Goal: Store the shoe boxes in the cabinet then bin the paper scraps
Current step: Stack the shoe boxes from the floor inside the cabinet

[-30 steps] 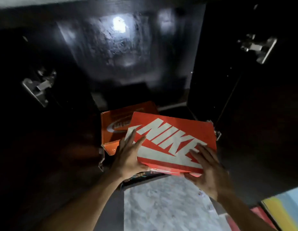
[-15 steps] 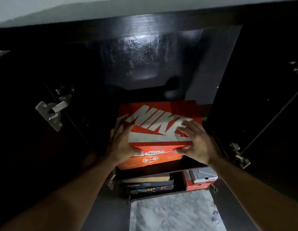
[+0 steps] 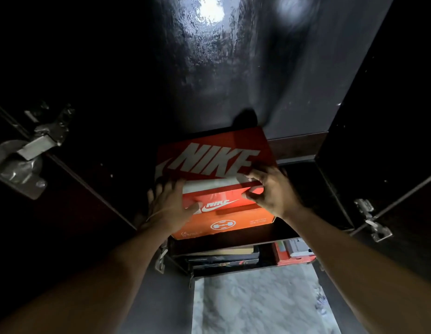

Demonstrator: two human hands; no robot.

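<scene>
Red shoe box [image 3: 216, 162] on cabinet [image 3: 209, 80] shelf, near front edge. Grip: left hand [image 3: 168, 208] flat against its corner, right hand [image 3: 274, 191] pinches lid. Paper scraps unseen; binning left.

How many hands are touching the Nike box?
2. The left hand lies flat at the front left of the Nike shoe box; the right hand pinches the lid's front right edge. Neither is hidden.

head cam: just in front of the cabinet [image 3: 233, 68], facing into its open front
nearness: close, cabinet nearly fills the frame
</scene>
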